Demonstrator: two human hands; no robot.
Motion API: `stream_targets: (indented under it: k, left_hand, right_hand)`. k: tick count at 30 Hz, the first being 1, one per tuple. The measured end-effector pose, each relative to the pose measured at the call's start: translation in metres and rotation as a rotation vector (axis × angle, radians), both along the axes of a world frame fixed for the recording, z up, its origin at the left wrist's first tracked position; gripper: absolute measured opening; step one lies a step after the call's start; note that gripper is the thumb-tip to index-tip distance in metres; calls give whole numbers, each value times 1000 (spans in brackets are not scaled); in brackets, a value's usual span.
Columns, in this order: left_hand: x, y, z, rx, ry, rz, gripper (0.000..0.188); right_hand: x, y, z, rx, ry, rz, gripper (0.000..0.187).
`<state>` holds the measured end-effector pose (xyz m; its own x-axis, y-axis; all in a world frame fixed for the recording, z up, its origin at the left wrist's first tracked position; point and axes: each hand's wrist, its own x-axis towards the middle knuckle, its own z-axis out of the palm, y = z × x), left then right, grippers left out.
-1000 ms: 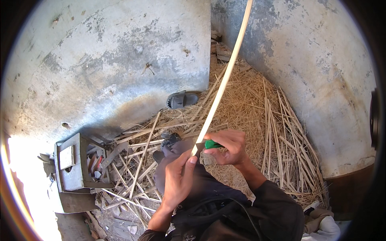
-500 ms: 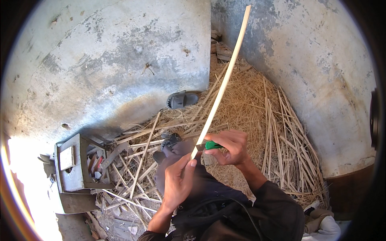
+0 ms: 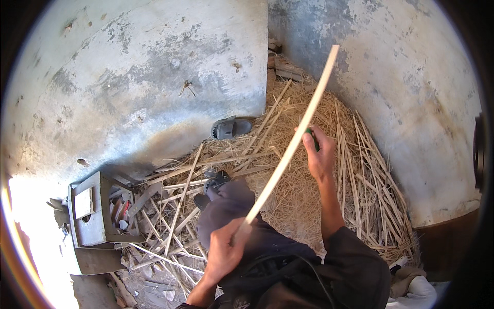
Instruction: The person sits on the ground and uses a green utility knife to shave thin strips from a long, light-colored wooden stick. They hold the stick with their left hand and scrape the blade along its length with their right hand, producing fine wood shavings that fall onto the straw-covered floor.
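A long, pale wooden strip [image 3: 288, 154] slants up and to the right from my left hand [image 3: 226, 249], whose fingers are wrapped round its lower end. My right hand [image 3: 321, 153] is farther along, just right of the strip's upper half. It is closed round a green-handled knife [image 3: 312, 138]. Only part of the handle shows; the blade is hidden behind the strip and fingers. Whether the blade touches the strip cannot be seen.
Wood shavings [image 3: 293, 185] cover the floor. Bundled strips [image 3: 360, 190] lie at the right, loose ones [image 3: 180, 206] at the left. A grey sandal [image 3: 231, 128] lies near the wall [image 3: 170, 62]. A tipped wooden stool [image 3: 98, 206] holds scraps.
My right hand with the knife has moved up and away along the strip. My left hand has drawn the strip slightly down, and its upper end has dropped.
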<state>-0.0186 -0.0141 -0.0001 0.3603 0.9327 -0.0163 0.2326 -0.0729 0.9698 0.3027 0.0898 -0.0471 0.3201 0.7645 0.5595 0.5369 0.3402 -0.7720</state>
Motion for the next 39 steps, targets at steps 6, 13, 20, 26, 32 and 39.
stream_targets:
  k: [6,13,20,26,32,39]
  left_hand:
    - [2,17,12,68,65,87,23]
    - [12,28,11,183,29,120,26]
    - [20,33,17,257,44,111,29]
    - [18,32,12,263,75,65,32]
    - [22,29,9,244,-46,72,33]
    - [20,26,5,181,-85,59,31]
  right_hand:
    - [-36,-19,-8,79,10,164,39]
    - [-59,-38,6,161,-162,315,33]
    - [-70,-40,23,257,-237,310,33]
    - [-68,-42,27,290,-294,260,34]
    - [-65,-43,29,293,-355,224,33]
    - [-62,-46,32,307,-392,186,34]
